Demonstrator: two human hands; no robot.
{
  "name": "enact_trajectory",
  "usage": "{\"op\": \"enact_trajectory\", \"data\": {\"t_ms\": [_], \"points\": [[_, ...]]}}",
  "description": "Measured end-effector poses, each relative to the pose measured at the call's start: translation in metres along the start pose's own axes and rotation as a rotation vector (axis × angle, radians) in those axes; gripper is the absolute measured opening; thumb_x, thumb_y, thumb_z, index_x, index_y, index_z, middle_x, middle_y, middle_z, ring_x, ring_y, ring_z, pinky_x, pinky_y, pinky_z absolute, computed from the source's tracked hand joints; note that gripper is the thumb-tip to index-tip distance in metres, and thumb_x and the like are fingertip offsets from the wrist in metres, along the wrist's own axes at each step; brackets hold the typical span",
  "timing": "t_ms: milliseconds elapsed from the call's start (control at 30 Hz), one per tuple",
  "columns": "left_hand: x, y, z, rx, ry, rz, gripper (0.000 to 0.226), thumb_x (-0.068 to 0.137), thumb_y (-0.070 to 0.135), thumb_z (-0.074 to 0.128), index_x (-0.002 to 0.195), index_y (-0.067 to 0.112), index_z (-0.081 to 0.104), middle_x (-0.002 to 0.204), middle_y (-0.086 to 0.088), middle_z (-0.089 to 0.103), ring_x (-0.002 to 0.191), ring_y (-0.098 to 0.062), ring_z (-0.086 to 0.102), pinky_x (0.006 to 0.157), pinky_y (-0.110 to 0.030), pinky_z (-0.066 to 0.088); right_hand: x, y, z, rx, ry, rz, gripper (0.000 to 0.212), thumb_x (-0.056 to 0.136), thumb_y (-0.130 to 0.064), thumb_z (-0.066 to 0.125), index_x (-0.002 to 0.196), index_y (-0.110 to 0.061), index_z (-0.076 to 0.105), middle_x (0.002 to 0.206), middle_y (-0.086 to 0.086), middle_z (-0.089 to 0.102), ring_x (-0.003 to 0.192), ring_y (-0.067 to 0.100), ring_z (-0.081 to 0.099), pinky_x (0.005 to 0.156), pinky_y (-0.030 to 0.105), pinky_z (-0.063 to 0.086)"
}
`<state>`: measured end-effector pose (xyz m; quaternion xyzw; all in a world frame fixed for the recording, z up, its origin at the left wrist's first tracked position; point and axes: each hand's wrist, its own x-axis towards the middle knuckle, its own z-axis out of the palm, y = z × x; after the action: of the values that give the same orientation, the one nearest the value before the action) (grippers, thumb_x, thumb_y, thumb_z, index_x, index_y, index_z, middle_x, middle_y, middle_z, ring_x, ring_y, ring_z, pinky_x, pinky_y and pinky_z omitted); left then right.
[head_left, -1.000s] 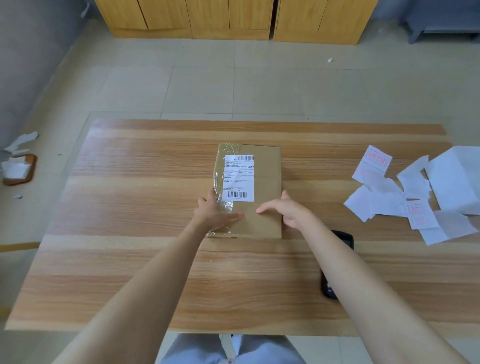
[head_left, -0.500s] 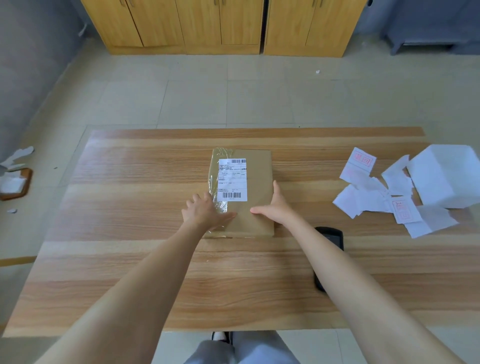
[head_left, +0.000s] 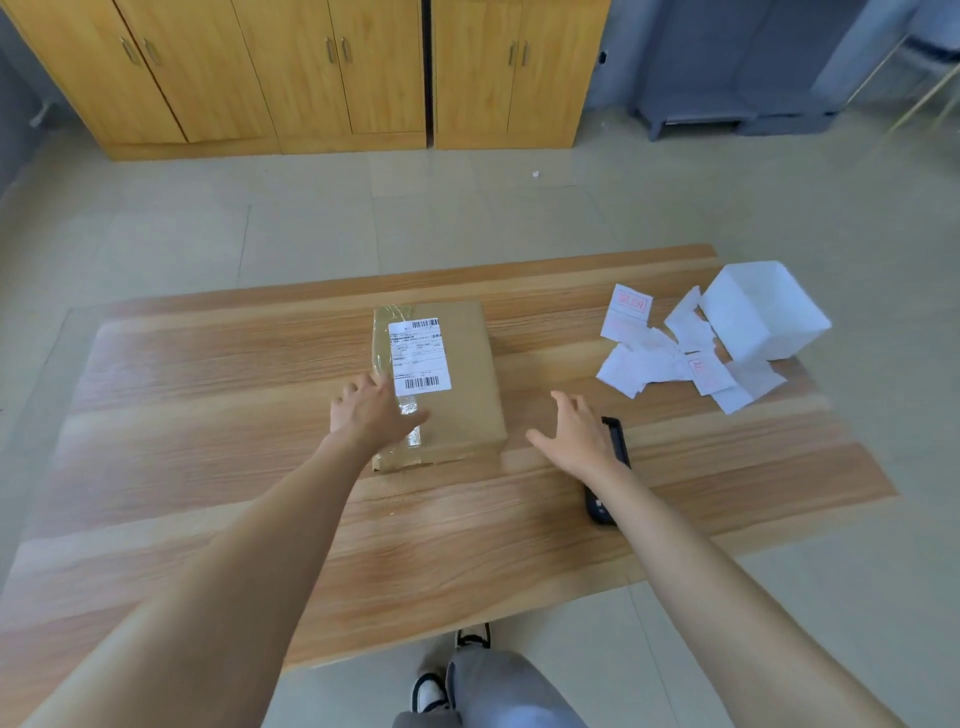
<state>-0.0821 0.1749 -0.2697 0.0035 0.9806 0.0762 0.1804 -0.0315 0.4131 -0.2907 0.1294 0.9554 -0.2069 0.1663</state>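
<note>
left hand flat on the parcel, right hand clear of it

a brown cardboard parcel lies flat near the middle of the wooden table, its long side running away from the person. a white shipping label with barcodes sits on its left half, and clear tape runs down its left edge. the left hand rests on the near left part of the parcel, fingers straight and spread, thumb pointing across the top; it grips nothing. the right hand is off the parcel, just to its right over the table, fingers apart and relaxed, holding nothing. beneath its outer edge and wrist lies a black device, long and narrow, flat on the table; whether the hand touches it cannot be told. further right, well apart from the parcel, a loose heap of white paper slips, some with red stamps, lies beside a white box near the table's right edge. beyond the table are a tiled floor and yellow wooden cabinets.
</note>
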Motion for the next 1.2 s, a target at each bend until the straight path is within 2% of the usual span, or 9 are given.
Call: {"op": "enact_trajectory", "data": {"t_ms": [167,300,500,700,800,900,1000,1067,1200], "points": [[-0.002,-0.002,0.014,-0.112,-0.050,-0.088,0.084,0.083,0.061,0.057,0.142,0.007,0.030,0.140,-0.017,0.036,0.130,-0.035,0.036,0.102,-0.044,0.034,-0.023,0.051,0.012,0.107,-0.001,0.234,0.085,0.087,-0.041,0.063,0.151,-0.012,0.016,0.153,0.015,0.022,0.137,0.034,0.029,0.105,0.043,0.034],[-0.005,-0.008,0.025,-0.218,-0.070,-0.171,0.088,0.079,0.058,0.065,0.140,0.005,0.029,0.141,-0.017,0.035,0.132,-0.034,0.034,0.103,-0.045,0.034,-0.031,0.086,0.021,0.213,-0.005,0.365,0.094,0.083,-0.040,0.071,0.150,-0.007,0.014,0.152,0.017,0.026,0.138,0.035,0.027,0.108,0.043,0.031],[0.006,-0.013,0.047,-0.354,-0.110,-0.217,0.102,0.069,0.065,0.070,0.143,0.009,0.027,0.141,-0.018,0.036,0.133,-0.035,0.034,0.110,-0.048,0.031,-0.025,0.105,0.039,0.383,-0.069,0.409,0.106,0.078,-0.040,0.076,0.152,-0.008,0.008,0.155,0.014,0.021,0.142,0.031,0.021,0.112,0.045,0.028],[0.013,-0.008,0.059,-0.513,-0.119,-0.276,0.109,0.061,0.063,0.077,0.141,0.011,0.026,0.140,-0.014,0.037,0.129,-0.032,0.038,0.106,-0.049,0.037,-0.008,0.113,0.047,0.383,-0.069,0.408,0.112,0.074,-0.036,0.080,0.153,-0.007,0.005,0.156,0.013,0.020,0.143,0.032,0.020,0.111,0.045,0.028],[0.013,-0.008,0.063,-0.564,-0.112,-0.277,0.105,0.063,0.060,0.078,0.142,0.013,0.027,0.138,-0.012,0.037,0.129,-0.029,0.038,0.106,-0.048,0.038,0.000,0.115,0.046,0.464,-0.103,0.449,0.104,0.069,-0.030,0.084,0.146,-0.006,0.019,0.148,0.013,0.032,0.134,0.032,0.035,0.099,0.042,0.039],[0.013,-0.011,0.066,-0.596,-0.108,-0.287,0.101,0.063,0.060,0.079,0.138,0.013,0.031,0.135,-0.010,0.038,0.127,-0.027,0.038,0.105,-0.047,0.039,0.004,0.113,0.045,0.514,-0.140,0.478,0.098,0.066,-0.025,0.086,0.141,-0.006,0.025,0.141,0.012,0.037,0.127,0.032,0.041,0.096,0.044,0.042],[0.012,-0.012,0.069,-0.614,-0.123,-0.300,0.100,0.061,0.064,0.078,0.135,0.012,0.033,0.133,-0.010,0.041,0.124,-0.027,0.041,0.105,-0.046,0.038,0.005,0.109,0.040,0.697,-0.165,0.479,0.070,0.067,-0.019,0.084,0.121,-0.006,0.041,0.122,0.009,0.049,0.111,0.028,0.050,0.090,0.040,0.045],[0.011,-0.011,0.069,-0.622,-0.133,-0.304,0.100,0.063,0.063,0.077,0.136,0.012,0.032,0.134,-0.011,0.042,0.126,-0.028,0.040,0.107,-0.045,0.036,0.005,0.100,0.032,0.871,-0.183,0.471,0.053,0.070,-0.018,0.084,0.105,-0.009,0.045,0.106,0.005,0.053,0.101,0.023,0.050,0.085,0.034,0.043],[0.010,-0.006,0.065,-0.632,-0.150,-0.304,0.100,0.067,0.059,0.076,0.141,0.011,0.027,0.140,-0.014,0.036,0.131,-0.029,0.035,0.110,-0.042,0.032,0.011,0.066,0.008,1.145,-0.215,0.356,0.060,0.067,-0.018,0.086,0.117,-0.005,0.056,0.102,0.006,0.066,0.093,0.019,0.063,0.071,0.028,0.050]]}}
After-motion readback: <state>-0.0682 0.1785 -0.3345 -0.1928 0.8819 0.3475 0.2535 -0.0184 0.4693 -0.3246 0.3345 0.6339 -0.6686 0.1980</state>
